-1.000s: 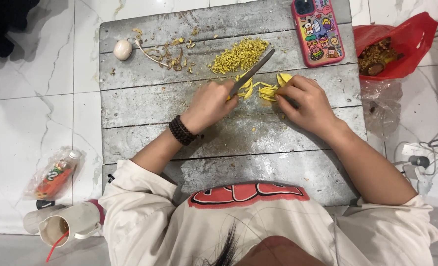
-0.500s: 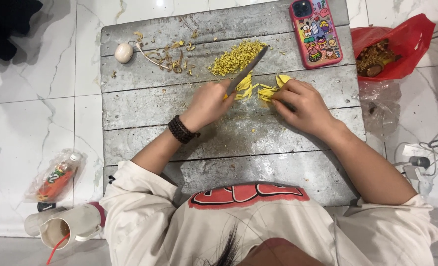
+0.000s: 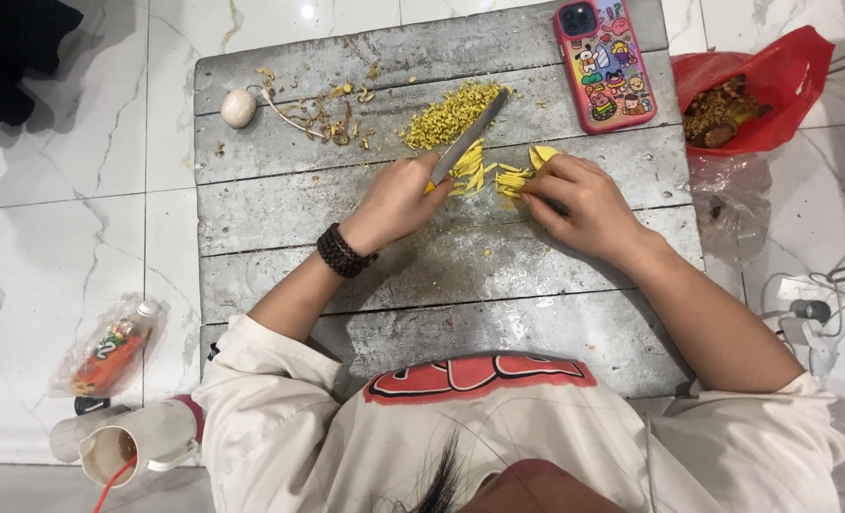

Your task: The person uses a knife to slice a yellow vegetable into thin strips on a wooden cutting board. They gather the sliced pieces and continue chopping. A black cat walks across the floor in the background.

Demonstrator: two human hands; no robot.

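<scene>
On a grey wooden board (image 3: 537,323) my left hand (image 3: 394,201) grips a knife (image 3: 467,138) whose blade angles up to the right, its edge next to thin yellow strips (image 3: 470,169). My right hand (image 3: 579,204) presses down on a bunch of yellow strips (image 3: 527,171) with its fingertips. A heap of finely chopped yellow bits (image 3: 446,114) lies just above the blade. A dark bead bracelet (image 3: 344,253) circles my left wrist.
A garlic bulb (image 3: 238,107) and dry peel scraps (image 3: 323,114) lie at the board's far left. A phone in a pink case (image 3: 603,59) rests at the far right corner. A red bag of scraps (image 3: 746,95), a wrapped bottle (image 3: 109,347) and a cup (image 3: 123,446) sit on the tiled floor.
The knife has shifted slightly left and lifted off the strips toward the chopped heap. My right hand stays on the bunch.
</scene>
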